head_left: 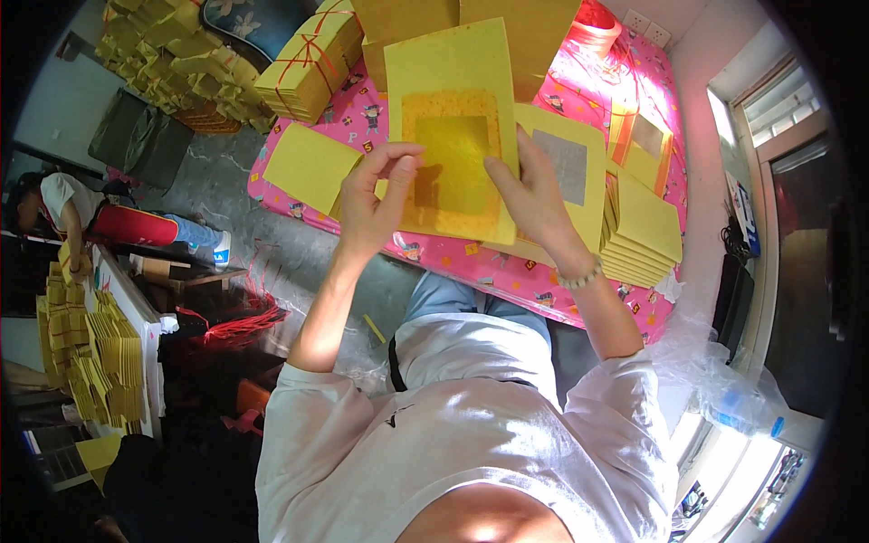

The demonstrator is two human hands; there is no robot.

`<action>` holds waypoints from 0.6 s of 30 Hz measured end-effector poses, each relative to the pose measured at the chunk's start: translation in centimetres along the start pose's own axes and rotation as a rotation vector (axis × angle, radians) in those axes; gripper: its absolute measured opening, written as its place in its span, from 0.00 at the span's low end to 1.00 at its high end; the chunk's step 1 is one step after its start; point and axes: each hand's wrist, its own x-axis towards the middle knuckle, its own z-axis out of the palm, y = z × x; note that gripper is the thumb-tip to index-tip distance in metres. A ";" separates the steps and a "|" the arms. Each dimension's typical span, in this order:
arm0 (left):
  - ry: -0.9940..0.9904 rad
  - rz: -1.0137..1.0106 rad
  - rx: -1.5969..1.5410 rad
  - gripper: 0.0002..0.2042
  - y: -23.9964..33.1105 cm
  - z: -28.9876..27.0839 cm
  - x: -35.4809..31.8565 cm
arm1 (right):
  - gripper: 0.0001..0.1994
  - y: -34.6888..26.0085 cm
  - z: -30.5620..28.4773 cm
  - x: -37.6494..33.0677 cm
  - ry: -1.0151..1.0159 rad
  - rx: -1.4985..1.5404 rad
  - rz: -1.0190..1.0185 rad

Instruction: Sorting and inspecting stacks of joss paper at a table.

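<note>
My right hand (536, 201) grips a yellow paper sheet (444, 59) by its right edge, thumb on the front face. The sheet is held up over the table, and a shiny gold square (453, 163) with an orange border sits on its lower half. At the sheet's left side is my left hand (376, 201), its thumb and index finger drawn together in front of the paper beside the gold square. Whatever lies between those fingertips is too small to make out. Beneath and to the right lies a yellow sheet with a silver-grey square (563, 163).
A pink patterned cloth (543, 285) covers the table. Around it are a yellow paper stack (312, 167), a fanned stack (644, 226), a red-tied bundle (308, 68) and a cardboard box (520, 32). A co-worker (68, 199) bends over another table at left.
</note>
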 end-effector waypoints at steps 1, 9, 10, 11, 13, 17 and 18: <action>-0.057 -0.026 -0.098 0.10 1.0 0.6 -0.1 | 0.22 -0.5 -0.5 -0.8 0.024 -0.045 -0.100; -0.349 -0.214 -0.624 0.14 3.7 8.9 -1.3 | 0.25 -2.2 -3.3 -6.7 0.141 -0.400 -0.175; -0.342 -0.196 -0.627 0.14 3.5 9.8 -1.5 | 0.25 -1.9 -3.6 -7.1 0.147 -0.407 -0.168; -0.329 -0.234 -0.631 0.16 3.9 10.4 -1.5 | 0.27 -1.5 -3.8 -7.4 0.126 -0.392 -0.176; -0.324 -0.264 -0.638 0.16 3.6 11.5 -1.9 | 0.29 -0.6 -4.0 -8.0 0.106 -0.376 -0.177; -0.290 -0.329 -0.622 0.17 2.2 13.4 -2.7 | 0.43 1.9 -4.2 -8.9 0.000 -0.026 0.004; -0.277 -0.348 -0.608 0.16 2.0 13.7 -2.8 | 0.43 2.3 -4.3 -9.0 0.001 -0.023 0.009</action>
